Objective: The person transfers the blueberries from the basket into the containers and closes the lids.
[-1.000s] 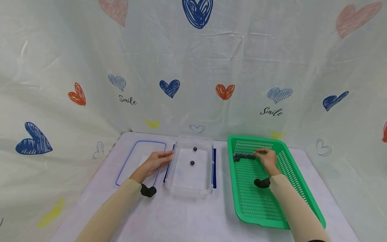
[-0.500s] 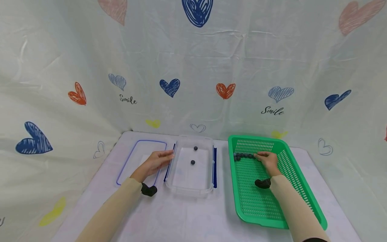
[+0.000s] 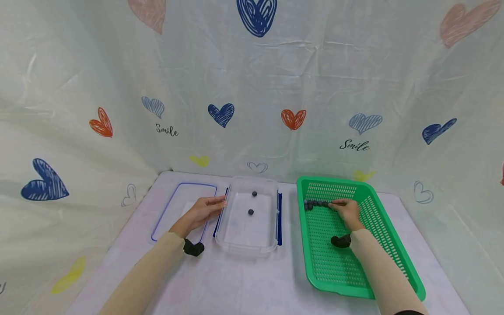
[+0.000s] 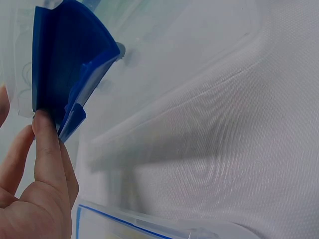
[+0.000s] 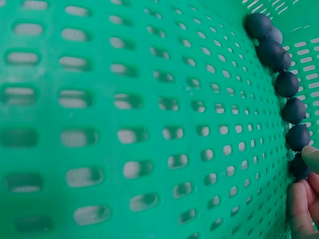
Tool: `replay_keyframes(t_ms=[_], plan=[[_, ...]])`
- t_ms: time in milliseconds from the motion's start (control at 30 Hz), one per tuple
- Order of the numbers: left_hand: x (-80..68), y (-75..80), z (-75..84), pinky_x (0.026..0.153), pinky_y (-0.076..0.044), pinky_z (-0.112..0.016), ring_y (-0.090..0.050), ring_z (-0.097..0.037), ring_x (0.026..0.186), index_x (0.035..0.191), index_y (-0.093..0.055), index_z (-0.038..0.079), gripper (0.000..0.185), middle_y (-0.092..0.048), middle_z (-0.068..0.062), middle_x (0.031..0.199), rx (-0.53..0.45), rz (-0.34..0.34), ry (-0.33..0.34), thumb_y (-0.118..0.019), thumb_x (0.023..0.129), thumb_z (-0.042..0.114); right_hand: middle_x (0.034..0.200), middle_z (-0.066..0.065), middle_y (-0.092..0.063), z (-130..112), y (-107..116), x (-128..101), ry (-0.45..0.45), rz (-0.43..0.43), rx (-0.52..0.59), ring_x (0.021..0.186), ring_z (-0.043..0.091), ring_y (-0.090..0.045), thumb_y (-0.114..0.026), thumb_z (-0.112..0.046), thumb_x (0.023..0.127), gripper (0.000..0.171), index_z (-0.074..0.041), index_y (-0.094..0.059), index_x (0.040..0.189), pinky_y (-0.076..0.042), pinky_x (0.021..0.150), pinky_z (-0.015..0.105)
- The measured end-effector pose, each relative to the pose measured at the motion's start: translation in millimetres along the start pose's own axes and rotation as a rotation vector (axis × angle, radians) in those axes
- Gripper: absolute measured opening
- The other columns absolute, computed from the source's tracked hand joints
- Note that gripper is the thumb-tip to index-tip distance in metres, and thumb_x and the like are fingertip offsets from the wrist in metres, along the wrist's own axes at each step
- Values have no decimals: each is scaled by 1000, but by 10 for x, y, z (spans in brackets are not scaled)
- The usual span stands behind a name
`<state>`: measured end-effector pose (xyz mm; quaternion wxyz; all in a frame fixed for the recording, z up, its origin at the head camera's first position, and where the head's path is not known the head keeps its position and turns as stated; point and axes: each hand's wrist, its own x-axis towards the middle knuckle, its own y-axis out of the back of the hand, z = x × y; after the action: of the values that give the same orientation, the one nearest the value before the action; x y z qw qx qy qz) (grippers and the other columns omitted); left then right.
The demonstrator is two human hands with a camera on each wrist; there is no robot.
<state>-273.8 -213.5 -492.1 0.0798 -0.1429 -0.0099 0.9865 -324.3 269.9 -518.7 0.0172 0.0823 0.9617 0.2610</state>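
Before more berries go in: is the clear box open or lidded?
Open. The clear box has no lid; its lid lies flat beside it.

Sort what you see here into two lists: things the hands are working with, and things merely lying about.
In use:
right hand at the row of dark berries
green basket
left hand touching the clear container
two berries inside the container

Lying about:
blue-rimmed lid
heart-print cloth

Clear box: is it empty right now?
No, two dark balls lie inside the clear box.
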Motion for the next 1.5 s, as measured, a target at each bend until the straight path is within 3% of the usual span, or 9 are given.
replay_keyframes(t_ms=[333, 600, 900, 1500], plan=[[-22, -27, 12, 105, -45, -30, -50, -20, 131, 146, -45, -4, 56, -43, -20, 150, -4, 3, 5, -66, 99, 16, 107, 28, -68, -9, 45, 0, 25, -9, 4, 98, 40, -63, -69, -4, 94, 27, 14, -66, 114, -57, 83, 48], [-20, -34, 16, 106, -44, -33, -47, -25, 134, 146, -45, -4, 57, -43, -21, 150, 11, 1, 1, -66, 99, 18, 107, 26, -69, -48, 124, 16, 31, -17, 16, 87, 22, -66, -70, -6, 94, 28, 13, -67, 114, -60, 77, 37], [-23, -21, 20, 105, -44, -32, -45, -26, 135, 146, -45, -4, 55, -43, -20, 151, 11, -2, 0, -65, 99, 15, 122, 31, -60, -121, 217, 19, 55, -50, -12, 111, 42, -56, -68, -10, 96, 31, 13, -65, 117, -55, 89, 49], [-18, 6, 42, 106, -44, -33, -45, -25, 135, 146, -45, -5, 54, -42, -20, 151, 25, -15, -16, -65, 99, 14, 126, 29, -56, -351, 385, -3, 95, -88, -22, 120, 43, -48, -69, -15, 96, 36, 11, -63, 121, -48, 98, 58]])
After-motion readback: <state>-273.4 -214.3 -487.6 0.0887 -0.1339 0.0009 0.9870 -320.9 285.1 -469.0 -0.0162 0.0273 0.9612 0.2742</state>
